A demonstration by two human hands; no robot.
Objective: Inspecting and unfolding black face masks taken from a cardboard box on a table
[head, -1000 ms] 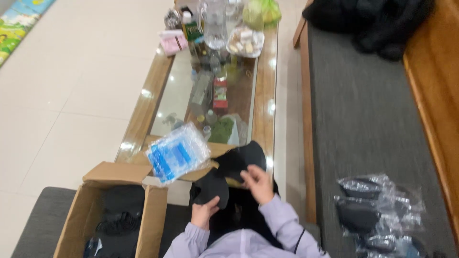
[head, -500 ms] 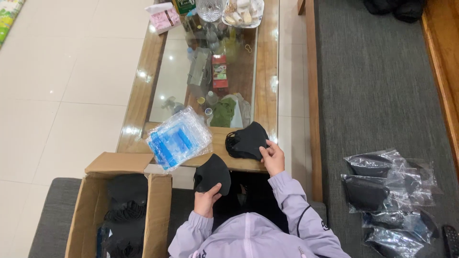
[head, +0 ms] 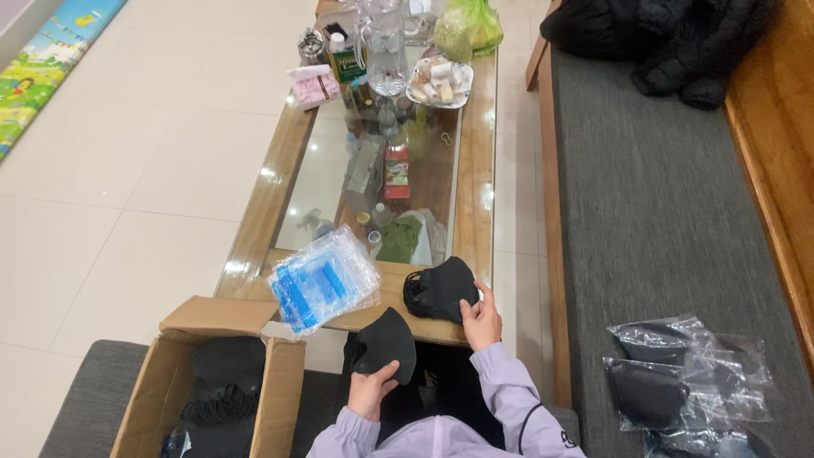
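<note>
Two black face masks are in hand here. The left hand (head: 371, 392) grips one folded black mask (head: 386, 344) from below, thumb and fingers closed on its lower edge, holding it just off the near edge of the table (head: 254, 246), over the person's lap. The right hand (head: 482, 318) rests on the near right corner of the tabletop, its fingers closed on the right edge of a small stack of black masks (head: 437, 287) that lies flat on the wooden border.

Just left of that stack, on the same near edge, lies a clear packet of blue-printed plastic bags (head: 322, 278), partly overhanging the table. Below it, beside the person's left knee, stands an open cardboard box (head: 212, 382) with more dark masks inside. On the grey bench cushion (head: 661, 212) to the right lie several bagged masks (head: 678, 382) in clear wrappers, well apart from the hands. The far end of the glass-topped table carries a glass jug (head: 386, 42), a plate of small items (head: 438, 80) and a green bag (head: 471, 24).

The masks look light, soft and limp; they probably bend and slide over each other easily, so a pinch at the folded edge or the outer rim seems the surest hold, with the elastic ear loops likely to snag if grabbed loosely.
</note>
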